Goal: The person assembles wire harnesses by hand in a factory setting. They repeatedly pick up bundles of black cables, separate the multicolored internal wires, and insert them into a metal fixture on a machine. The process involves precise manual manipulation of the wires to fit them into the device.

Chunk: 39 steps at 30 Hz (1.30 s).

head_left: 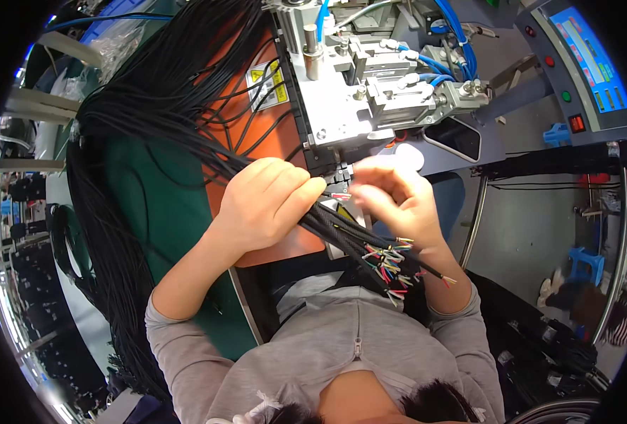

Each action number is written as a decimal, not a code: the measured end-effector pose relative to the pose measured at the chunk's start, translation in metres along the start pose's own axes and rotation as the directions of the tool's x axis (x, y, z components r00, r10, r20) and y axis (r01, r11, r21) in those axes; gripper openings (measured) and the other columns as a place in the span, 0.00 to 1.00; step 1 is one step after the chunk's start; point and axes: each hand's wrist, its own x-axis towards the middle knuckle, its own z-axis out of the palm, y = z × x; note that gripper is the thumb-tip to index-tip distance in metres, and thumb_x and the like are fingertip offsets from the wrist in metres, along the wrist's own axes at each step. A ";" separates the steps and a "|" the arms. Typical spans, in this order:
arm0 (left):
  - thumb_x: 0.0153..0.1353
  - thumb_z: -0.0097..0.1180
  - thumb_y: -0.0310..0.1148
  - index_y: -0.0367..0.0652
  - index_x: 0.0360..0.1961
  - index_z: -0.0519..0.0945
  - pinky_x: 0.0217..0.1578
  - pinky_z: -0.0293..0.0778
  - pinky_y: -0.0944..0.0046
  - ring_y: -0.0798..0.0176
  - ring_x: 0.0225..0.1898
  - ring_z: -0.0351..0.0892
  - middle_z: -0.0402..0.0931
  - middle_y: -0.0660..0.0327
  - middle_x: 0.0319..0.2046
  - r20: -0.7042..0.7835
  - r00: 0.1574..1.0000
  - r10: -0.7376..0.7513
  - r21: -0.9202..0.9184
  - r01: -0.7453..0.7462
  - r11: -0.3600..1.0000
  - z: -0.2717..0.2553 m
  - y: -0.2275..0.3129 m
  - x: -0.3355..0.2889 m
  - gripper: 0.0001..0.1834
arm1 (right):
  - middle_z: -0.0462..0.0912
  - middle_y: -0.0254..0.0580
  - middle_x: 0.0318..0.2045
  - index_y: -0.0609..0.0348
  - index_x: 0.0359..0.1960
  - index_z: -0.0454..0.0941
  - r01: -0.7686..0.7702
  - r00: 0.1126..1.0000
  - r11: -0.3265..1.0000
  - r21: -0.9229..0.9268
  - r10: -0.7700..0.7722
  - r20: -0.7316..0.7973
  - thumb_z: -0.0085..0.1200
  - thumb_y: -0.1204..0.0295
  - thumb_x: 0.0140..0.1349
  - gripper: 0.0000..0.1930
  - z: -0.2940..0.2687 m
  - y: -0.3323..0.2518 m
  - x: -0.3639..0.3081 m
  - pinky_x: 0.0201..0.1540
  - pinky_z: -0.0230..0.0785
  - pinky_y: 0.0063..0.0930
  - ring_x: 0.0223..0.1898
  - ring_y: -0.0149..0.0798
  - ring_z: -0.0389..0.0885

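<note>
My left hand [267, 205] is closed round a bundle of black cables [324, 222], its back turned up. From under that hand the cables run to the right, ending in a cluster of stripped, coloured wire ends [387, 263] in front of my body. One cable's wire ends [341, 196] stick out on their own beside my left thumb, close to the small black fixture [340, 174] of the machine. Just right of them is my right hand [401, 198], fingers curved and a gap between thumb and forefinger; I see nothing in it.
A metal machine [341, 106] with air cylinders and blue hoses stands directly ahead. A thick mass of black cables [137, 120] spreads over the orange and green worktop [179, 205] at left. At far right is a control panel [589, 71] with a lit screen; a phone-like dark slab [454, 139] lies below it.
</note>
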 end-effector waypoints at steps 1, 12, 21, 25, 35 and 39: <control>0.47 0.58 0.29 0.37 0.39 0.77 0.33 0.76 0.58 0.55 0.32 0.78 0.76 0.57 0.31 -0.015 1.000 -0.006 -0.013 0.006 1.000 0.002 0.000 -0.003 0.16 | 0.82 0.43 0.36 0.64 0.43 0.80 0.166 0.986 0.976 -0.142 -0.161 0.046 0.58 0.79 0.56 0.11 0.002 0.001 0.004 0.39 0.74 0.23 0.34 0.32 0.82; 0.46 0.60 0.26 0.38 0.34 0.79 0.21 0.69 0.70 0.67 0.22 0.74 0.78 0.55 0.30 -0.052 0.998 0.027 -0.241 -0.039 0.970 -0.012 0.029 0.010 0.11 | 0.82 0.39 0.28 0.58 0.32 0.80 0.567 0.763 0.535 -0.626 -0.627 0.155 0.68 0.76 0.45 0.12 -0.017 0.021 0.006 0.32 0.71 0.30 0.29 0.40 0.81; 0.47 0.62 0.29 0.36 0.38 0.82 0.19 0.68 0.69 0.66 0.21 0.73 0.76 0.59 0.30 -0.061 0.998 -0.011 -0.076 0.007 0.997 0.022 0.004 0.016 0.15 | 0.83 0.39 0.25 0.57 0.29 0.81 0.543 0.765 0.640 -0.543 -0.644 0.007 0.68 0.75 0.44 0.10 0.000 0.010 0.010 0.31 0.72 0.26 0.26 0.38 0.82; 0.48 0.60 0.28 0.34 0.35 0.80 0.18 0.67 0.71 0.68 0.21 0.75 0.76 0.61 0.24 -0.184 0.983 -0.018 -0.051 0.009 0.999 0.028 0.001 0.015 0.12 | 0.84 0.44 0.30 0.61 0.35 0.79 0.635 0.730 0.749 -0.187 -0.662 -0.171 0.68 0.80 0.45 0.14 0.017 0.015 0.016 0.35 0.76 0.27 0.31 0.40 0.83; 0.50 0.61 0.28 0.34 0.32 0.79 0.17 0.67 0.70 0.66 0.20 0.76 0.75 0.62 0.22 -0.169 0.973 -0.156 -0.135 0.133 0.982 0.022 0.008 0.015 0.09 | 0.82 0.44 0.29 0.65 0.30 0.83 0.543 0.815 0.800 -0.253 -0.575 -0.070 0.67 0.82 0.45 0.09 0.015 0.013 0.026 0.35 0.72 0.23 0.34 0.36 0.80; 0.49 0.61 0.28 0.35 0.33 0.80 0.17 0.64 0.70 0.68 0.20 0.73 0.73 0.63 0.22 -0.161 0.973 -0.166 -0.141 0.144 0.979 0.028 0.008 0.013 0.10 | 0.82 0.44 0.31 0.65 0.30 0.82 0.301 0.950 0.953 0.048 -0.294 -0.107 0.66 0.83 0.47 0.08 0.011 0.011 0.029 0.37 0.72 0.24 0.34 0.33 0.80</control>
